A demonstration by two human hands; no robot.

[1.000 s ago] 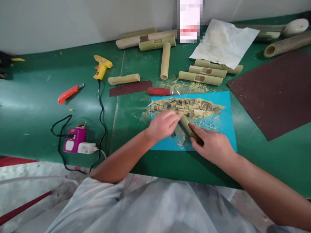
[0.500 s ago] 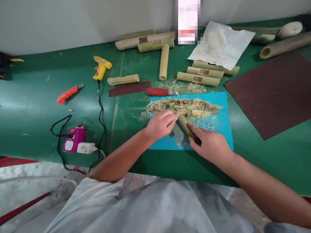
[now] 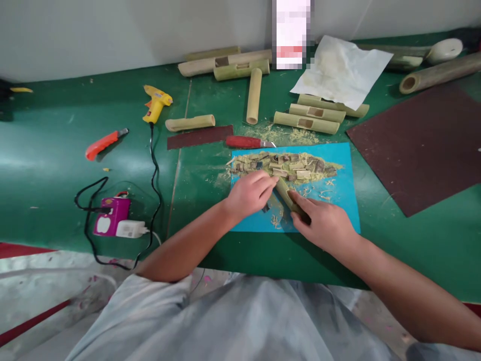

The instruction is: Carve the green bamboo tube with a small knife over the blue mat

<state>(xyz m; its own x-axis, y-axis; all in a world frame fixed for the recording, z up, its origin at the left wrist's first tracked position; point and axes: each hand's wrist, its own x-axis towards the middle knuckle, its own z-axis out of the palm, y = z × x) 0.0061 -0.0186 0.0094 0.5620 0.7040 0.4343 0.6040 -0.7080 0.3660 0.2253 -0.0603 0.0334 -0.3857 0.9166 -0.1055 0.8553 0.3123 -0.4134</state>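
Note:
A green bamboo piece [image 3: 286, 193] lies slanted over a blue sheet [image 3: 340, 210]. My right hand [image 3: 326, 220] grips its lower right end, thumb and forefinger on either side. At the upper left end, my left hand [image 3: 251, 193] is closed in a pinch; whether it holds the bamboo's end or a small bit there is hidden by the fingers. Behind both hands, bamboo chips and shavings [image 3: 300, 168] are heaped along the sheet's upper part. A red-handled knife [image 3: 243, 142] lies just past the sheet's upper left edge.
Cut bamboo tubes [image 3: 306, 122] lie behind the sheet, some under white paper [image 3: 341, 70]. A brown board [image 3: 417, 150] is at the right. On the left are a yellow glue gun [image 3: 156, 104], an orange cutter [image 3: 102, 145], a purple power box [image 3: 111, 215] and a black cable.
The camera view has shifted very slightly. Both hands and the bamboo piece hold nearly the same positions.

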